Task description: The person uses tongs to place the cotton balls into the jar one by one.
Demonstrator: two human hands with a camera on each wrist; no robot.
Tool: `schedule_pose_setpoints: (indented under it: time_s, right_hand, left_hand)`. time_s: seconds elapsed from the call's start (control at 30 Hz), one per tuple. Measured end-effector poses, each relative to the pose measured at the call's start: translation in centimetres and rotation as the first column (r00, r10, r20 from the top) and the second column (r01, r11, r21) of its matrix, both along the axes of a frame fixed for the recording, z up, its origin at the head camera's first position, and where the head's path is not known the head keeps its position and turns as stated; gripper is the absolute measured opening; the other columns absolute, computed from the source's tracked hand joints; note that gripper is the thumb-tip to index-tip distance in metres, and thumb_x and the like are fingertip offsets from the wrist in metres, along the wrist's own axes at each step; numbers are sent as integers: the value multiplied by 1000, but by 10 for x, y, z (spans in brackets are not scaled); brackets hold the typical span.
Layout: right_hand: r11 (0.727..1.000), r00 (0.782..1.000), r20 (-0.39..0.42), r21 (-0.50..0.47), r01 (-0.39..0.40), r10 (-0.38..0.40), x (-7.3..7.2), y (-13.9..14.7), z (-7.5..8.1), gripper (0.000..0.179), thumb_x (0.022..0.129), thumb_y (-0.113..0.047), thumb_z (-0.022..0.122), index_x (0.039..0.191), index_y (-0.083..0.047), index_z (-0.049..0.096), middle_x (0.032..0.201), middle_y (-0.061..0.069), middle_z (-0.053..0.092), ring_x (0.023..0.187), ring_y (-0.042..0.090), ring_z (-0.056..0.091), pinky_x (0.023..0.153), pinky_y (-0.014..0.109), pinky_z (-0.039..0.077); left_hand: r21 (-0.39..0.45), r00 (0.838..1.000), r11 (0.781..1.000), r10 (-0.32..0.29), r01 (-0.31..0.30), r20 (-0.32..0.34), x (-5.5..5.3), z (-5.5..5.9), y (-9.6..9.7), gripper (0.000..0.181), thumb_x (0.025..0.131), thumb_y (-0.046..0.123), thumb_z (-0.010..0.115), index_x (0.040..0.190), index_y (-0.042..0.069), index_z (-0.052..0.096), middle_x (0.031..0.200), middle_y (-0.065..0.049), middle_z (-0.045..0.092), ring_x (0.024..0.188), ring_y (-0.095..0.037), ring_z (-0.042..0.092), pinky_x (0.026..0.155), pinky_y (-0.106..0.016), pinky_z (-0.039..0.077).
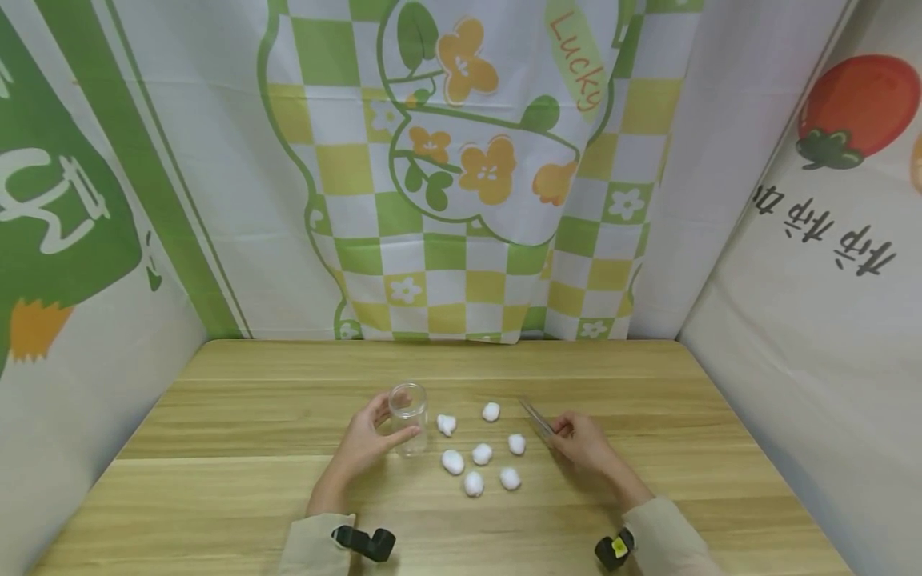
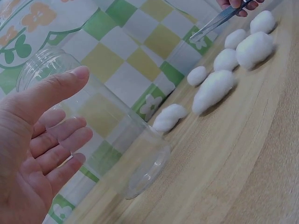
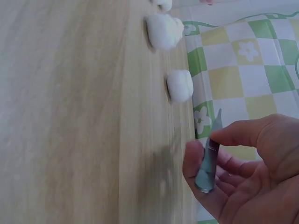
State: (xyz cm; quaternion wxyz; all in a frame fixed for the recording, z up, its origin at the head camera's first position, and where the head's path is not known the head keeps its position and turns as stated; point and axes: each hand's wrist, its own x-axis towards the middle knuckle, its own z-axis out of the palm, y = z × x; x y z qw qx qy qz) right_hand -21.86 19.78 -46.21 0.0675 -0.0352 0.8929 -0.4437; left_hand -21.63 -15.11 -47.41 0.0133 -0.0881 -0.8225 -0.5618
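Pinches slim silver metal tweezers [image 1: 536,417] in right hand [image 1: 585,442], lower right of centre, aimed upper left; has nearest round white cotton ball [image 1: 516,444] directly left; grips clear cylindrical glass-or-plastic jar [image 1: 410,416], farther left, in left hand [image 1: 366,438].

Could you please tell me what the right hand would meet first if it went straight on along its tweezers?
Probably the curtain: the tweezers in the right hand seem to point past the farthest cotton ball, though their height is unclear.
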Motion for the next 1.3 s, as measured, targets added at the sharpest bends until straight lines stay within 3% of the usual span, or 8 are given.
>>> schedule_pose_setpoints:
  time_s: [0.17,0.3,0.43,0.63,0.8,1.03,1.3]
  right_hand:
    - [989,989,-38,-36,-145,144,1,9,0,13,89,3,54,100,10,51,78,18,63,61,7,53,49,14,43]
    - [966,959,-119,25,-256,257,1,15,1,15,92,3,52,104,11,49,77,21,63,62,0,47,52,14,39]
    - [945,930,-172,76,-318,326,0,19,1,25,93,3,51,116,13,50,72,17,62,62,-3,45,53,14,39]
    - [936,921,-174,114,-332,348,0,23,1,35,92,-1,54,127,5,56,70,5,52,61,-2,40,53,16,38]
    - [926,914,-158,119,-358,373,1,27,0,33,92,-2,56,124,3,60,74,7,55,60,-2,39,51,16,37]
    - [919,922,-61,130,-372,382,4,31,-2,35,95,-10,55,129,-1,58,74,2,53,60,1,40,50,17,37]
    - [914,921,-34,148,-379,388,4,32,-4,35,96,-12,55,130,-2,58,75,4,54,56,1,41,47,16,38]
  left_hand:
    - [2,1000,1000,-3,3,-3,0,-1,0,62,81,22,78,134,7,49,138,-15,58,134,-34,50,117,-50,37]
    - [5,1000,1000,-8,8,-6,0,-1,0,62,81,22,77,134,7,49,137,-16,58,134,-35,50,117,-50,37]
    - [12,1000,1000,-13,13,-8,-1,-1,0,63,81,21,77,135,6,49,137,-16,58,134,-35,50,117,-50,37]
    - [14,1000,1000,-13,13,-21,-1,-2,-1,63,81,21,78,135,5,49,136,-17,59,133,-35,51,117,-50,38]
    - [12,1000,1000,-7,8,-20,-1,-2,0,62,80,21,78,134,8,50,136,-15,59,133,-34,51,117,-50,38]
    - [16,1000,1000,-5,5,-22,0,-1,0,62,81,20,78,134,7,50,136,-16,59,133,-34,51,117,-50,38]
    - [16,1000,1000,-3,3,-18,0,-2,0,61,81,20,78,134,8,50,137,-15,59,133,-34,51,117,-49,38]
